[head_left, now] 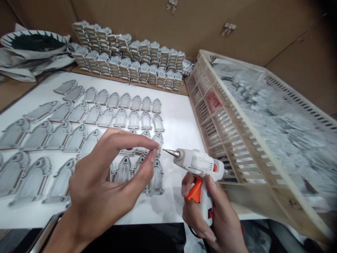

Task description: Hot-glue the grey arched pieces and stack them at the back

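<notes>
A white hot glue gun [195, 161] with an orange trigger is gripped by my right hand [210, 214], one finger at the trigger. Its metal nozzle points left, close to the fingertips of my left hand [105, 186]. The left thumb and index finger pinch together on something tiny and pale that I cannot make out. Below and behind that hand, rows of small grey-white arched pieces [121, 117] lie on the white tabletop [179, 123]. Part of those rows is hidden by the left hand.
Stacks of similar arched pieces [134, 68] line the back edge. At right stands a cream plastic crate [229, 140] holding bagged white items [276, 116]. A plate with dark green contents [37, 41] sits at back left. Brown cardboard [200, 28] rises behind.
</notes>
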Available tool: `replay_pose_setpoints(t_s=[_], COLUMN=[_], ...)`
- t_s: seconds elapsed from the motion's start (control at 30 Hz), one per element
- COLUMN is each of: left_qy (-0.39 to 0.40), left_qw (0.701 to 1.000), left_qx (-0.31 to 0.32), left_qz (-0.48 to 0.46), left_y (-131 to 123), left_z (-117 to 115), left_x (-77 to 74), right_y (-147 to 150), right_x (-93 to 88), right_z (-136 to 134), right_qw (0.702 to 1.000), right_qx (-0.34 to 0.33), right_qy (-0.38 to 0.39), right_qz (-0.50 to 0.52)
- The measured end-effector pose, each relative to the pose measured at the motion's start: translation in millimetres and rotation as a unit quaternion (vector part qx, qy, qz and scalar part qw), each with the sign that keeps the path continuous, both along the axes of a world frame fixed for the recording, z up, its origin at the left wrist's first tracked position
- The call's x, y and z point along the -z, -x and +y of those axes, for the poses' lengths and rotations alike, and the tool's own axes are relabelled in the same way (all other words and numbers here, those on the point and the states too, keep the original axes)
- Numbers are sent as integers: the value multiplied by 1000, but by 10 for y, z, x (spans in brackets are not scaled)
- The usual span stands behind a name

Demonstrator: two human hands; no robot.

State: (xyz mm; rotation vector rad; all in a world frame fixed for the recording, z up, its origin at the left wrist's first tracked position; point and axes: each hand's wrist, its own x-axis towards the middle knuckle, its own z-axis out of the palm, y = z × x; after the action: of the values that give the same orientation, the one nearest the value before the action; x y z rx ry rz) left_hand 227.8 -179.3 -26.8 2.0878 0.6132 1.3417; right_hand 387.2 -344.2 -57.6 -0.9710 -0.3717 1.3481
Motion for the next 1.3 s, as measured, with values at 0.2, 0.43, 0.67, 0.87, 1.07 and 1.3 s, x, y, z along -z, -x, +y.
replay_pose_setpoints(t_s=[0.2,0.43,0.67,0.87,1.07,1.3], left_qy=[-3,1,5,11,3,6], left_qw=[1000,1000,1000,1000,1000,1000], left_qx=[-6,0,-3,-5,-4,-2], left_qz=[3,0,-3,3,2,-2], left_y=[8,6,11,7,-3,6], left_z=[1,3,4,-4,1,12], left_x=[14,9,12,15,26,28], right_y=[-1,-8,-13,-8,-1,-12], right_x=[-50,-13,-50,-40,-36,-72], right_z=[3,-6,12,11,11,8], right_qw=[1000,1000,1000,1000,1000,1000], right_qx=[-2,-6,-14,-15,-12,-17], right_qy=[15,-6,3,4,8,25], right_qz=[-1,6,10,13,14,8])
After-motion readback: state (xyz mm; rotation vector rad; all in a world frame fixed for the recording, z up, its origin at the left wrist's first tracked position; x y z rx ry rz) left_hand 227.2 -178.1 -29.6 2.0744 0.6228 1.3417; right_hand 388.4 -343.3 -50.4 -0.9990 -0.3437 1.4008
